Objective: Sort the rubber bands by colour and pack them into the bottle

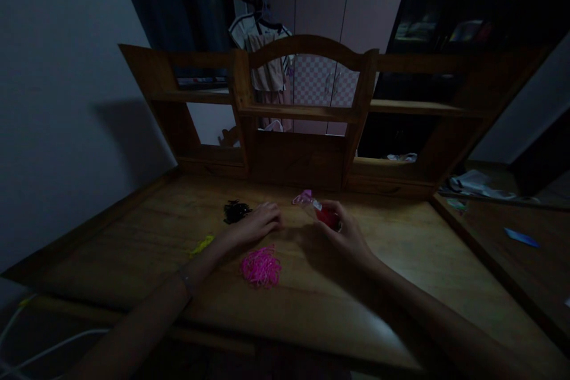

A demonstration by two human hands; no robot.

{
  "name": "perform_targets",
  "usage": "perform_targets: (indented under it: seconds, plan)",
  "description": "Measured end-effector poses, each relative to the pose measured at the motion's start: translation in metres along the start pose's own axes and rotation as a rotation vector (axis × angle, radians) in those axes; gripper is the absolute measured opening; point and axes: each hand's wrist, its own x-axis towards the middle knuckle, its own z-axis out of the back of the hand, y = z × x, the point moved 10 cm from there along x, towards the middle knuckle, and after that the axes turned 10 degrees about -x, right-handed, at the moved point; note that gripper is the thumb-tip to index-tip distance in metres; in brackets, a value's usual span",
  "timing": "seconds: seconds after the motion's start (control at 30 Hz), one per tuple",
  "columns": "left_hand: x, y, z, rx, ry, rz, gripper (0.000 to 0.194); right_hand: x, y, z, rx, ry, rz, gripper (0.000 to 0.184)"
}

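In the head view, my right hand [350, 234] is closed round a small clear plastic bag with red contents [328, 217]. The bag's clear end points left, with a pinkish-purple piece at its tip. My left hand [263, 221] hovers or rests low over the desk, fingers curled together; what they hold, if anything, is hidden. Just left of it lies a pile of black bands [235, 212]. A heap of pink bands [261, 267] sits nearer to me. Partly behind my left forearm is a small yellow pile [202, 244].
The wooden desk [320, 309] has a shelf unit [303, 113] along its back edge. A wall [66, 130] rises at the left. On a lower surface at the right are plastic bags [481, 184] and a blue card-like item [522, 237]. White cables [66, 341] hang at the lower left.
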Motion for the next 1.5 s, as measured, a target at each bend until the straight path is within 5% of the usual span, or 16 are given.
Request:
perform_targets:
  seconds: [0.2,0.33,0.6,0.83,1.0,1.13,1.37,1.5]
  plan:
    - [-0.01,-0.054,0.021,-0.006,-0.187,0.0,0.016,-0.025,0.035,-0.001,-0.325,0.022,0.3,0.037]
    - [-0.02,-0.08,0.029,-0.028,-0.25,-0.013,0.015,-0.027,0.037,-0.005,-0.284,0.037,0.263,0.043]
    - [-0.03,-0.07,0.031,-0.524,-0.446,0.172,0.018,-0.03,0.03,-0.003,0.116,0.095,0.044,0.038]
    - [-0.081,-0.084,0.062,-0.276,-0.676,0.211,0.026,-0.034,0.026,-0.025,0.45,0.369,-0.125,0.038]
    - [-0.149,-0.028,0.008,-0.042,-0.624,0.466,0.056,-0.042,0.049,-0.014,0.114,0.495,0.081,0.037]
    - [-0.173,-0.014,-0.028,0.139,-0.608,0.444,0.08,-0.051,0.058,-0.016,-0.02,0.546,0.175,0.036]
    - [-0.154,-0.006,-0.024,0.106,-0.471,0.458,0.092,-0.052,0.055,-0.022,-0.068,0.552,0.147,0.032]
    - [-0.14,-0.012,-0.02,-0.056,-0.364,0.416,0.069,-0.052,0.055,-0.025,-0.076,0.542,0.107,0.032]
